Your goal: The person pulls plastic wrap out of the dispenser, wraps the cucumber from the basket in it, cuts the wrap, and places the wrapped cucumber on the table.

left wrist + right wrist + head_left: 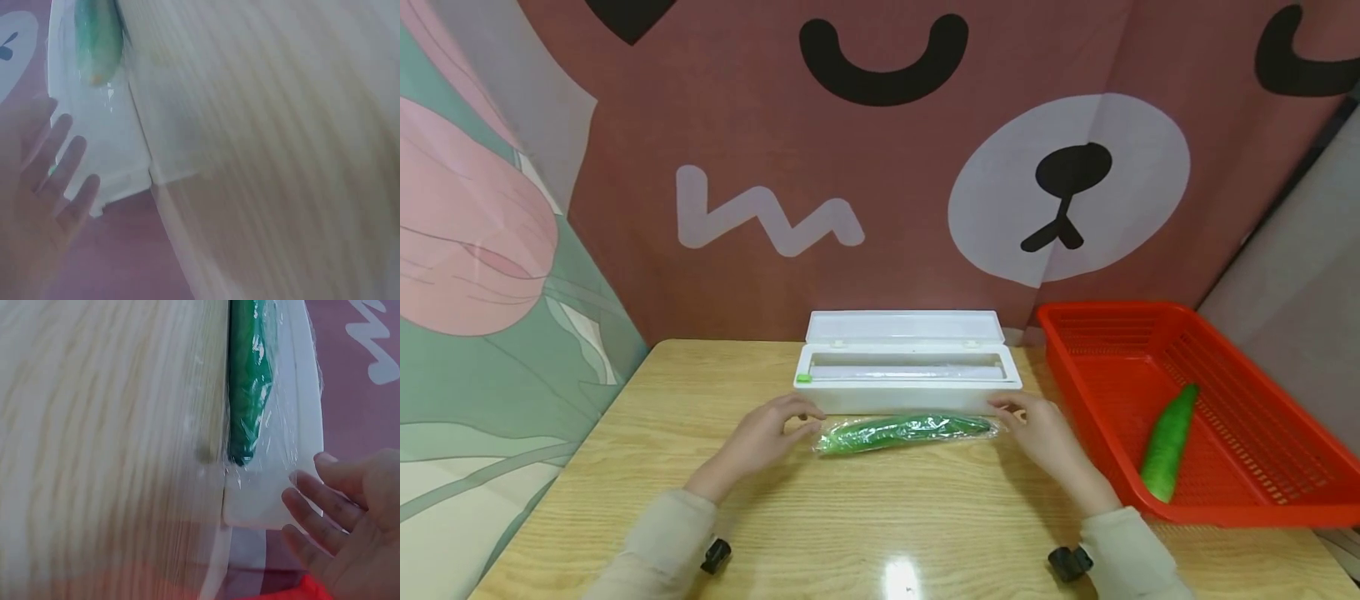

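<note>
A green cucumber [910, 430] wrapped in shiny clear film lies across the table, right in front of a white cling film box [910, 400]. My left hand [772, 433] is beside the cucumber's left end, fingers extended and apart in the left wrist view. At the other end is my right hand [1037, 429], its fingers loosely spread near the film's edge in the right wrist view. Neither hand grips anything. The box's clear lid [904, 327] stands raised at the back, showing a roll of film [906, 372] inside and a small green slider [803, 378] at its left.
A red plastic basket [1075, 400] stands on the right side of the table, with one unwrapped cucumber [1171, 442] in it. Behind the wooden table [850, 525] hangs a printed bear curtain [895, 167], close behind the box.
</note>
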A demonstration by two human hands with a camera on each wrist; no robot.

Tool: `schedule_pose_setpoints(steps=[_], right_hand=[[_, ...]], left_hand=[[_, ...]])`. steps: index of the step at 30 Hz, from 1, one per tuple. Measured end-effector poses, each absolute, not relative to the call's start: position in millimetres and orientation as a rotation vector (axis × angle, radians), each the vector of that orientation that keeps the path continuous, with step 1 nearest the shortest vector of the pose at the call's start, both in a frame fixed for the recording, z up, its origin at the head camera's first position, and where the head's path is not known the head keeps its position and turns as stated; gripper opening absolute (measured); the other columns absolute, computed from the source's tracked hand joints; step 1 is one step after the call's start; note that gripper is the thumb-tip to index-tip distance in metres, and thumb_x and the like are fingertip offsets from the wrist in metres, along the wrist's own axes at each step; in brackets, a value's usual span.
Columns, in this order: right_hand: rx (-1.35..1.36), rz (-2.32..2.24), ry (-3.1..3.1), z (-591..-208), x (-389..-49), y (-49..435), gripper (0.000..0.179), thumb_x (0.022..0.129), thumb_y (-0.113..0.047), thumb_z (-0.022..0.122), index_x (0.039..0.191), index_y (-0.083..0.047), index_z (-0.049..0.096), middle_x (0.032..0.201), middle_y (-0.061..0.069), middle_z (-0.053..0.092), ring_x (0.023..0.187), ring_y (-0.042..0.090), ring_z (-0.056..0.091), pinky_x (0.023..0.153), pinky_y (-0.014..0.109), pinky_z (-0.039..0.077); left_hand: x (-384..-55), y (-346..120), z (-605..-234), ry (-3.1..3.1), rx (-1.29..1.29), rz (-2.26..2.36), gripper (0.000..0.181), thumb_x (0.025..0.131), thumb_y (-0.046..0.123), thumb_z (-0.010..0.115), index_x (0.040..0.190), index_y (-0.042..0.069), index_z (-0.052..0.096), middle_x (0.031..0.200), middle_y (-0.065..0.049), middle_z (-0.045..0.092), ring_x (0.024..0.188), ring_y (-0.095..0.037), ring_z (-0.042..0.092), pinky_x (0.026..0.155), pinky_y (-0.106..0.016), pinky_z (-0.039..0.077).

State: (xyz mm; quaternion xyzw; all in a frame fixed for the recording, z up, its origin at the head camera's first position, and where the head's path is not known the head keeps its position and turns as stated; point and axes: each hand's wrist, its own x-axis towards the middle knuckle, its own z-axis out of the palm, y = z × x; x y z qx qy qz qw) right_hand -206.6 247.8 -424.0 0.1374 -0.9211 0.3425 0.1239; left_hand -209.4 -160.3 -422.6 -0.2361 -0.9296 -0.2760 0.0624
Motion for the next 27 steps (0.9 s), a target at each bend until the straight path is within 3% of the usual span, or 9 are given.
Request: schedule_pose_setpoints(steps=[4,10,20,27], right_hand=[[0.456,1.046,-2.743,-425,-211,239,0.021,0.089,0.003,0.071,0.108,-0.004,0.073,0.102,0.009,0.071,0.088,0.026,0.064,0.072,0.037,0.053],[0.554,1.083,-2.811,-433,-215,229,0.024,0.083,0.005,0.074,0.106,-0.003,0.073,0.111,0.013,0.069,0.099,0.030,0.064,0.082,0.045,0.054],[0.608,1.019,-2.847,-436,-219,224,0.026,0.078,0.006,0.080,0.102,-0.004,0.074,0.100,0.008,0.071,0.092,0.023,0.065,0.082,0.043,0.054],[0.587,1.012,-2.889,-432,-215,227,0.020,0.079,0.001,0.080,0.096,-0.007,0.072,0.088,-0.001,0.067,0.084,0.017,0.062,0.077,0.039,0.053]], left_hand=[[-210,-151,-425,-2.882,-0.673,-0.836,0.026,0.092,0.027,0.072,0.118,0.023,0.072,0.121,0.002,0.067,0.111,-0.021,0.062,0.095,-0.047,0.050],[-209,-140,-426,-3.000,-0.640,-0.898,0.033,0.092,0.032,0.072,0.123,0.024,0.070,0.121,0.002,0.067,0.107,-0.018,0.062,0.092,-0.047,0.051],[-210,-138,-429,-3.043,-0.742,-0.986,0.032,0.094,0.031,0.069,0.123,0.016,0.070,0.103,0.007,0.070,0.084,-0.006,0.063,0.078,-0.037,0.053],[-209,-140,-427,-3.040,-0.783,-1.065,0.030,0.094,0.026,0.069,0.122,0.014,0.070,0.111,0.004,0.070,0.093,-0.011,0.064,0.079,-0.033,0.054]])
